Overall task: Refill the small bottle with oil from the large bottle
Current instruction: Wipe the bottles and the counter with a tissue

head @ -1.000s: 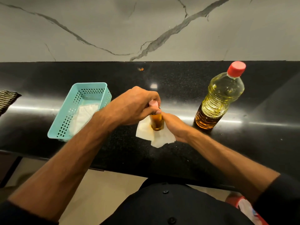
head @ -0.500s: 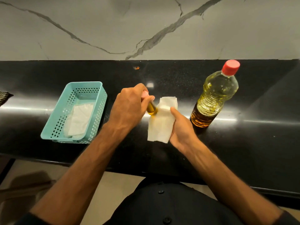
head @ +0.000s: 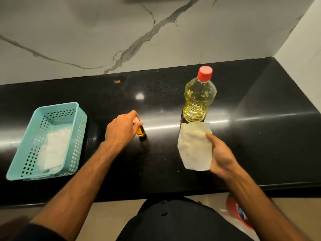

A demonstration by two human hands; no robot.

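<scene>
Standing upright on the black counter (head: 260,136), the small bottle (head: 140,131) is gripped at its pink cap by the left hand (head: 121,129). The right hand (head: 220,157) pinches a tissue (head: 194,146) before the capped large bottle (head: 198,100).

Bare black countertop (head: 163,153) lies open between the small bottle (head: 140,130) and the large bottle (head: 198,100). The teal basket (head: 26,153) blocks the left; the held tissue (head: 194,146) hangs before the large bottle's base.
</scene>
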